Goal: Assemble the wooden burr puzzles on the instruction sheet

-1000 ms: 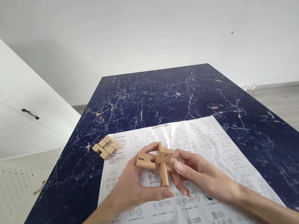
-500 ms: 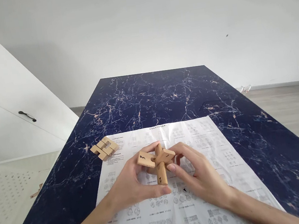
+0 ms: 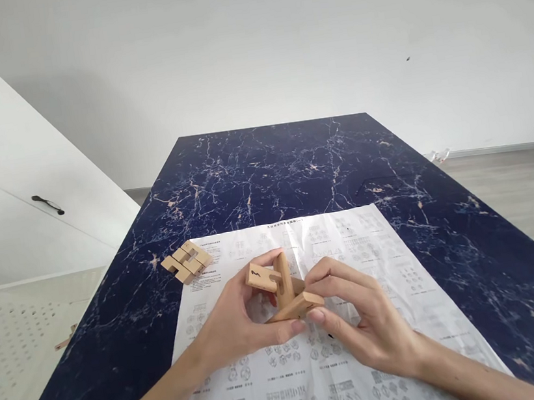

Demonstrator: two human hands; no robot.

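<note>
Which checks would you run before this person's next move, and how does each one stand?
1. Left hand holding the wooden pieces: ok, thumb on the near side, fingers on the far side.
2. Right hand grip on the slanted piece: cannot tell how firm; it is at the piece's right end.
3. Slanted piece locked to the others: cannot tell; the joint is partly hidden.
4. Block cluster clear of both hands: ok, at the paper's far left corner.
5. Paper smooth: not ok, creased.
</note>
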